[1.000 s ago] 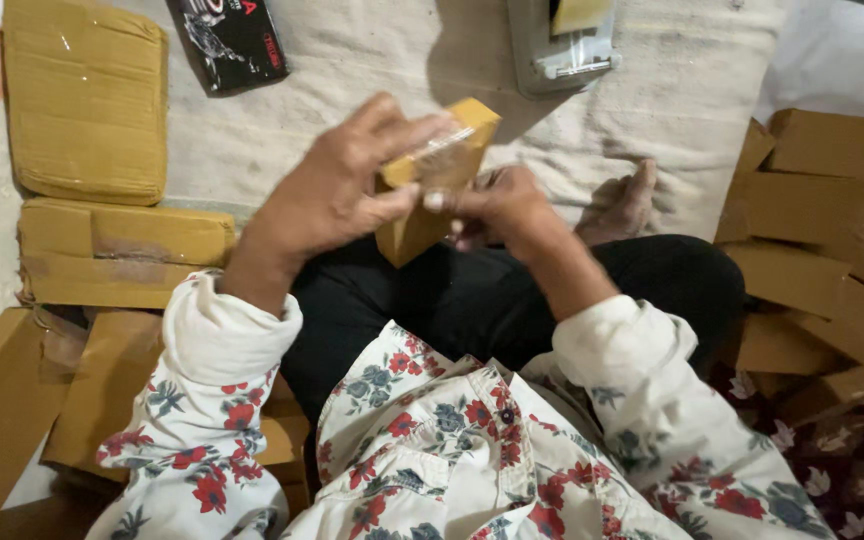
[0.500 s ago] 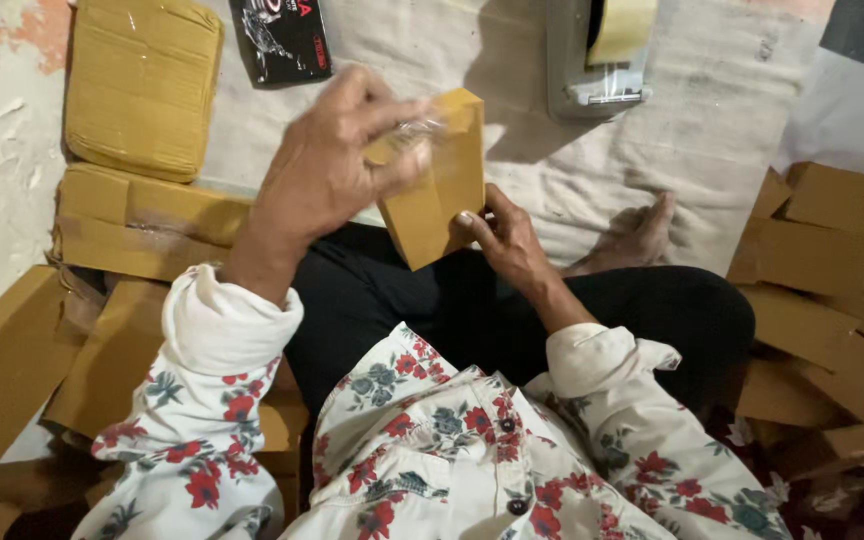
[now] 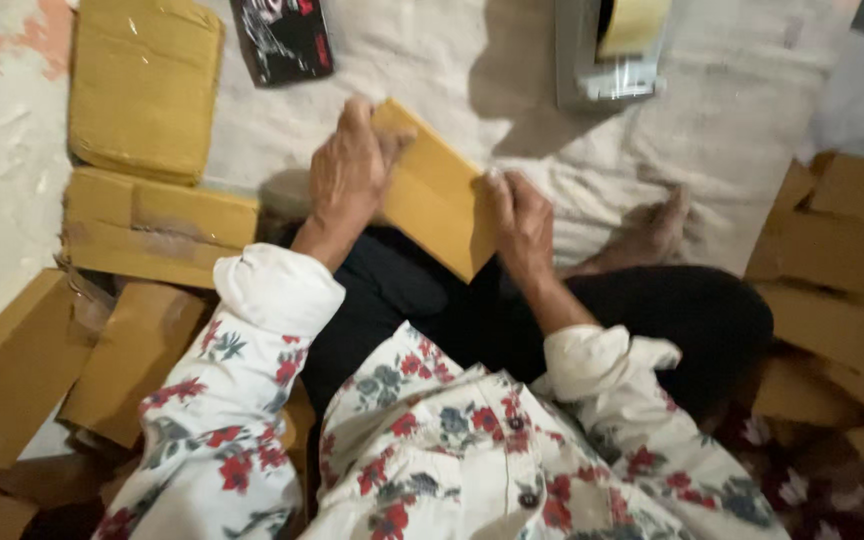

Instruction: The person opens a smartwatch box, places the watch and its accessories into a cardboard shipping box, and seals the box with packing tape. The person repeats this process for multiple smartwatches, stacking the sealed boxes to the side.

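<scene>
The small brown box (image 3: 434, 200) has dropped from chest height toward the lap and tilted flatter; the left hand (image 3: 350, 170) now presses its top edge, the right hand (image 3: 520, 225) its side

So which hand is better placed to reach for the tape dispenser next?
Probably the right hand: it grips the small cardboard box on the side nearer the tape dispenser; the left hand sits farther away.

Open cloth (image 3: 432, 60) lies beyond the hands. Stacked cardboard boxes (image 3: 157, 225) crowd the left; a tape dispenser (image 3: 607, 55) and more cartons (image 3: 842, 270) hem the right.
</scene>
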